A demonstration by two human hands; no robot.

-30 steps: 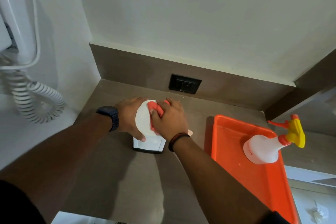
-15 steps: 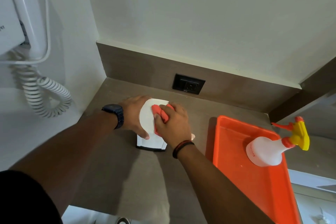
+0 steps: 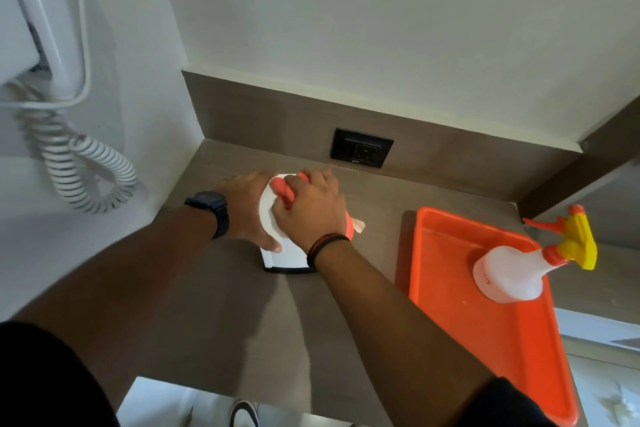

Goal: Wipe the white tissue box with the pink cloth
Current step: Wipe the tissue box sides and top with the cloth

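The white tissue box [image 3: 289,255] stands upright on the brown counter, near the back left corner. My left hand [image 3: 247,208] grips its left side, with the thumb on the front face. My right hand [image 3: 310,210] presses the bunched pink cloth [image 3: 281,191] onto the top of the box. A bit of the cloth and a tissue tip [image 3: 358,224] poke out to the right of my right hand. Most of the box's top is hidden under my hands.
An orange tray [image 3: 502,350] lies on the counter to the right, with a white spray bottle [image 3: 512,272] with a yellow trigger in it. A black wall socket [image 3: 362,148] sits behind the box. A white wall phone [image 3: 38,28] with coiled cord hangs at left.
My right hand with the pink cloth has shifted slightly toward the back left over the box top. My left hand keeps its hold on the box.
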